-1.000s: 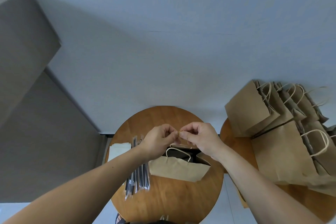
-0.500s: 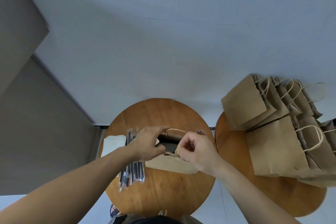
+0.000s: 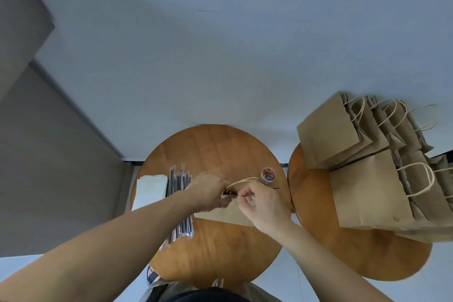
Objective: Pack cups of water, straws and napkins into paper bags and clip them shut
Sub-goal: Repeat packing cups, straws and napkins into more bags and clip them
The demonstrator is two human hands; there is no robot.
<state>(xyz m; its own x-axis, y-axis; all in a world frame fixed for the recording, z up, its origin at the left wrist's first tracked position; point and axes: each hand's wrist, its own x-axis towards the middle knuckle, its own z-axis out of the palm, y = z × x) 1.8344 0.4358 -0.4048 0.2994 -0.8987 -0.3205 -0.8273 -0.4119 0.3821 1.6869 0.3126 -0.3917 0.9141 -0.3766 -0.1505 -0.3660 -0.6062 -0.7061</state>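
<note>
A brown paper bag (image 3: 228,216) stands on the left round wooden table (image 3: 215,149), its twine handle arching above its mouth. My left hand (image 3: 208,193) grips the bag's top edge from the left. My right hand (image 3: 262,203) pinches the top edge from the right, fingertips meeting the left hand's at the mouth. What lies inside the bag is hidden. Wrapped straws (image 3: 180,179) lie in a row left of the bag, with white napkins (image 3: 152,189) beside them. A small round tub of coloured clips (image 3: 268,174) sits behind my right hand.
A second round table (image 3: 343,252) to the right carries several brown paper bags (image 3: 367,189) with twine handles, leaning in a stack. A pale wall rises behind both tables, and a grey panel stands at the left. A narrow gap separates the tables.
Both hands came down from the raised handles onto the bag's top edge and now press it together. The view tilted down, bringing the clip tub into sight.
</note>
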